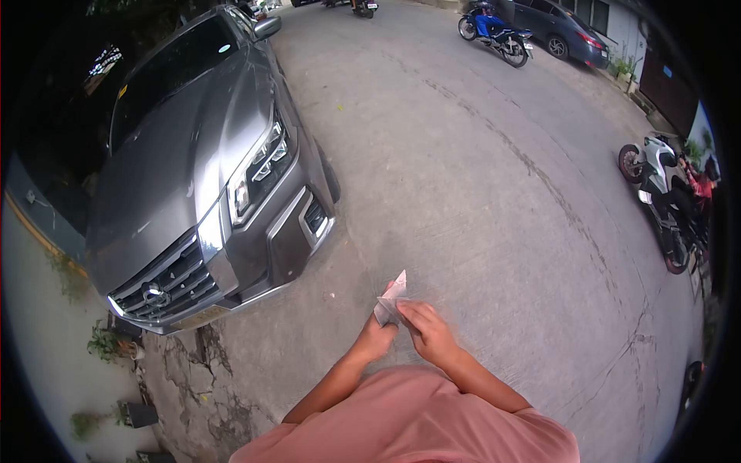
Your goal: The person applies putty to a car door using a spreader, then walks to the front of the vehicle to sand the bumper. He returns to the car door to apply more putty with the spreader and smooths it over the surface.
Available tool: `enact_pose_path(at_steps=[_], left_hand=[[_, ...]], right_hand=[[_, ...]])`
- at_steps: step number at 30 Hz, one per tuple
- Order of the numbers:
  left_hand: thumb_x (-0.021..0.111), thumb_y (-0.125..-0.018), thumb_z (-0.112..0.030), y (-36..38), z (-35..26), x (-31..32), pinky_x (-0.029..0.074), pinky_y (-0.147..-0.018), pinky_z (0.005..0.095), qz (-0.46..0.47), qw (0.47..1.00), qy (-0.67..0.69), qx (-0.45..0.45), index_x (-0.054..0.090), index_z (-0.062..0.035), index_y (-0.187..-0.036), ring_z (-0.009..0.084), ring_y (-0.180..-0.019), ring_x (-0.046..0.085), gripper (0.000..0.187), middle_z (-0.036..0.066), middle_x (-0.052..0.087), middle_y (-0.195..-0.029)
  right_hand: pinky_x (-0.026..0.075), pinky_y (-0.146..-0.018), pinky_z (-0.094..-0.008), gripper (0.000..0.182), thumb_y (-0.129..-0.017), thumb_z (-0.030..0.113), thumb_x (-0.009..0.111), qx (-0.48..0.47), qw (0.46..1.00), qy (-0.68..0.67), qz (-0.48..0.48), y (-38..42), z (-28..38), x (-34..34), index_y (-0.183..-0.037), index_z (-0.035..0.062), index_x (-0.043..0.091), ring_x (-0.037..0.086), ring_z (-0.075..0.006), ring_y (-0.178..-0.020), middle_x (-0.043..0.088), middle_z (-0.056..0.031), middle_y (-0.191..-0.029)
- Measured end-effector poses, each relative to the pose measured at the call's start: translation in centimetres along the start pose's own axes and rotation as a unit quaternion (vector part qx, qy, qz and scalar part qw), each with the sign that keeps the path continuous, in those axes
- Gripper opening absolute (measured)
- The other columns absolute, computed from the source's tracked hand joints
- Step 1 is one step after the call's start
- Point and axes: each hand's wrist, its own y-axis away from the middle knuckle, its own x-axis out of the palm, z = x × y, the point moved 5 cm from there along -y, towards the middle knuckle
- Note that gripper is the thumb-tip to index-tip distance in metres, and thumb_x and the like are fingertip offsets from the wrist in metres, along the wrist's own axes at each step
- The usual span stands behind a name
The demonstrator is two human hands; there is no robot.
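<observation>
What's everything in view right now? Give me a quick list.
car: 1, grey, parked at left
dark car: 1, dark blue-grey, top right
blue motorbike: 1, blue, top centre-right
white motorbike: 1, white and black, right edge
road: 1, grey concrete, cracked
weeds: a few, green, lower left by the wall
paper: 1, white, folded, held in both hands
shirt: 1, pink, bottom centre
left hand: 1, on the paper
right hand: 1, on the paper
</observation>
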Motion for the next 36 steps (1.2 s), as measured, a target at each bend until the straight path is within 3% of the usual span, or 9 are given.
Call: enact_pose_path(at_steps=[2, 8, 11, 15, 17, 18, 23, 27, 36], left_hand=[[0.047, -0.085, 0.005, -0.4, 0.1, -0.4, 0.030, -0.117, 0.0329, -0.020, 0.998, 0.061, 0.014, 0.024, 0.0014, -0.158, 0.0217, -0.141, 0.039, 0.077, 0.013, 0.043, -0.151], [0.047, -0.089, 0.003, 0.0, -3.1, 0.4, 0.024, -0.121, 0.0345, -0.007, 1.000, 0.023, 0.001, 0.020, 0.0021, -0.159, 0.0230, -0.147, 0.032, 0.075, 0.016, 0.037, -0.157], [0.047, -0.088, 0.005, -0.3, -2.4, -0.6, 0.024, -0.121, 0.0343, -0.019, 0.996, 0.000, 0.087, 0.021, 0.0029, -0.159, 0.0232, -0.149, 0.031, 0.076, 0.016, 0.035, -0.159], [0.056, -0.092, -0.001, 0.4, -3.1, 0.3, 0.031, -0.118, 0.0341, -0.012, 0.999, 0.012, 0.035, 0.021, -0.0017, -0.160, 0.0217, -0.143, 0.039, 0.077, 0.013, 0.042, -0.154], [0.053, -0.088, 0.002, 0.0, -4.4, 0.0, 0.033, -0.116, 0.0342, -0.023, 0.997, 0.075, -0.019, 0.022, -0.0011, -0.160, 0.0226, -0.142, 0.041, 0.079, 0.013, 0.044, -0.152], [0.050, -0.084, 0.004, -0.7, -4.5, -0.9, 0.037, -0.113, 0.0340, -0.026, 0.993, -0.091, 0.068, 0.023, -0.0011, -0.160, 0.0227, -0.138, 0.046, 0.081, 0.013, 0.047, -0.149], [0.044, -0.081, 0.006, 0.8, -4.2, 0.7, 0.028, -0.119, 0.0346, -0.020, 0.999, 0.034, -0.003, 0.028, 0.0045, -0.156, 0.0238, -0.144, 0.039, 0.076, 0.016, 0.044, -0.152], [0.045, -0.081, 0.005, 0.0, -3.7, -0.1, 0.029, -0.119, 0.0342, -0.016, 0.998, 0.025, -0.050, 0.028, 0.0036, -0.157, 0.0233, -0.144, 0.039, 0.078, 0.015, 0.044, -0.152], [0.046, -0.081, 0.007, 0.3, -1.2, -0.7, 0.028, -0.119, 0.0343, -0.007, 0.998, 0.019, -0.065, 0.027, 0.0031, -0.157, 0.0225, -0.145, 0.037, 0.079, 0.015, 0.042, -0.154]], right_hand=[[0.049, -0.103, -0.0449, 0.061, -0.073, -0.018, 0.059, -0.083, 0.995, -0.015, 0.051, -0.6, 4.7, 0.2, -0.131, -0.0010, 0.061, 0.060, -0.0365, -0.121, 0.063, -0.0181, -0.130], [0.048, -0.103, -0.0458, 0.069, -0.066, -0.019, 0.060, 0.025, 0.996, 0.026, -0.078, -1.0, -1.2, 0.0, -0.132, -0.0011, 0.060, 0.059, -0.0376, -0.122, 0.064, -0.0183, -0.128], [0.049, -0.099, -0.0451, 0.059, -0.076, -0.017, 0.059, -0.088, 0.996, -0.023, 0.011, -1.4, 4.3, 0.6, -0.133, -0.0007, 0.060, 0.060, -0.0383, -0.119, 0.064, -0.0190, -0.129], [0.049, -0.101, -0.0457, 0.061, -0.069, -0.018, 0.060, 0.070, 0.993, 0.055, -0.076, -1.8, -3.7, -0.2, -0.129, -0.0038, 0.061, 0.060, -0.0376, -0.120, 0.063, -0.0191, -0.128], [0.049, -0.101, -0.0449, 0.057, -0.073, -0.016, 0.059, 0.012, 0.997, 0.033, -0.065, -1.9, 0.3, 0.1, -0.128, -0.0034, 0.061, 0.059, -0.0372, -0.119, 0.063, -0.0183, -0.128], [0.049, -0.101, -0.0449, 0.058, -0.073, -0.016, 0.057, -0.017, 0.999, 0.015, -0.044, -2.0, 2.0, 0.4, -0.129, -0.0029, 0.061, 0.059, -0.0375, -0.118, 0.063, -0.0181, -0.129], [0.048, -0.102, -0.0443, 0.059, -0.070, -0.015, 0.058, 0.109, 0.986, 0.073, -0.106, -1.0, -4.8, 0.5, -0.128, -0.0020, 0.061, 0.058, -0.0359, -0.120, 0.062, -0.0154, -0.131], [0.047, -0.103, -0.0446, 0.057, -0.074, -0.014, 0.058, -0.004, 0.999, 0.010, -0.051, -1.3, 1.6, 1.6, -0.130, -0.0028, 0.060, 0.058, -0.0372, -0.120, 0.062, -0.0179, -0.131], [0.047, -0.102, -0.0462, 0.058, -0.074, -0.016, 0.056, 0.031, 0.999, -0.003, -0.032, -0.7, 1.1, 2.1, -0.130, -0.0032, 0.059, 0.056, -0.0378, -0.121, 0.062, -0.0193, -0.127]])
